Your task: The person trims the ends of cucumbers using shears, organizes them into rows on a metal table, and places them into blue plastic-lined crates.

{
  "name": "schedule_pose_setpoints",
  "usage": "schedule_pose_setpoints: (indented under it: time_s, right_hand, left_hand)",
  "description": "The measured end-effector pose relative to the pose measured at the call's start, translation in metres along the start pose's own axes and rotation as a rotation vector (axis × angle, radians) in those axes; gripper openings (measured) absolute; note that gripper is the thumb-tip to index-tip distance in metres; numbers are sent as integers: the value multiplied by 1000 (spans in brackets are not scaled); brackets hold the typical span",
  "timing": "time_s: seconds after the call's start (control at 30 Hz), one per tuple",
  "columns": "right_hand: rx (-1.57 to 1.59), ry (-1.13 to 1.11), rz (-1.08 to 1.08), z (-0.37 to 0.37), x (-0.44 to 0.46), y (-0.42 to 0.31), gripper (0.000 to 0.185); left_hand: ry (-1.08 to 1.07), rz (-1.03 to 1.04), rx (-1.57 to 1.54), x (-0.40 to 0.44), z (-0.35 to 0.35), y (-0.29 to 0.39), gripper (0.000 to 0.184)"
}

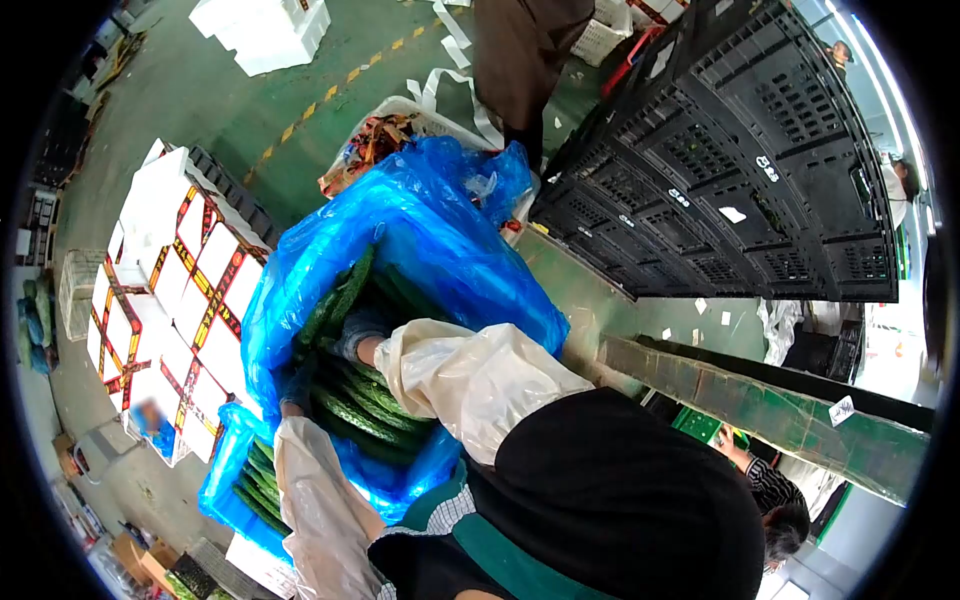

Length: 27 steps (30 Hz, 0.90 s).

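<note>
Many long green cucumbers (365, 405) lie inside a large open blue plastic bag (480, 270). My right hand (362, 332), in a greyish-blue glove, reaches down among them, between a cucumber on the far side and the bundle nearer me. Its fingers are hidden by the cucumbers. At the bag's left side, my left hand (298, 386), also gloved, touches the ends of the bundle; its fingers are mostly out of sight. Beige sleeve covers are on both forearms. More cucumbers (262, 490) rest in another blue-lined container at the lower left.
White boxes with red-and-black tape (190, 290) are stacked on the left. Black plastic crates (730, 170) tower at the right, beside a green metal beam (760, 410). A basket of wrappers (375, 145) stands beyond the bag. One person stands behind it; another works at lower right.
</note>
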State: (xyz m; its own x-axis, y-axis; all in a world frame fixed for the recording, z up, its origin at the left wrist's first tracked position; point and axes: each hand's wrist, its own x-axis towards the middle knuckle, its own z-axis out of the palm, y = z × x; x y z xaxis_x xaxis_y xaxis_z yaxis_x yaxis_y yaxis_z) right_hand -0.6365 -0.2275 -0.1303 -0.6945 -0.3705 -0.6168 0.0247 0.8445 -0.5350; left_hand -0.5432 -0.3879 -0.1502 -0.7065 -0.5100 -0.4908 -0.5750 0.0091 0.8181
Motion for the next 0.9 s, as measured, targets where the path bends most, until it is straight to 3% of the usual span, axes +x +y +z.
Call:
schedule_pose_setpoints:
  time_s: [0.07,0.2,0.27,0.37,0.47,0.67,0.77,0.83,0.9]
  right_hand:
    - [3,14,-12,-2,-3,1,90]
    - [17,40,-25,-3,-4,3,90]
    - [23,51,-28,-3,-5,4,89]
    - [36,77,-43,-6,-9,7,89]
    - [53,117,-67,-4,-11,7,89]
    - [185,307,-146,5,-3,10,88]
    - [224,369,-168,5,-5,10,88]
    - [-103,230,-127,-11,-20,5,88]
    - [-110,96,-141,-27,-23,1,88]
  left_hand:
    - [141,163,224,12,-1,-18,80]
    - [38,104,222,11,-5,-16,82]
    - [120,221,363,8,-4,-19,83]
    - [35,69,303,9,-8,-12,84]
    - [77,116,444,2,-1,0,79]
    - [-6,147,119,-8,-2,16,68]
    - [47,94,258,3,-8,-6,67]
    - [36,92,196,-1,-2,-1,67]
    - [38,92,131,-3,-7,-13,67]
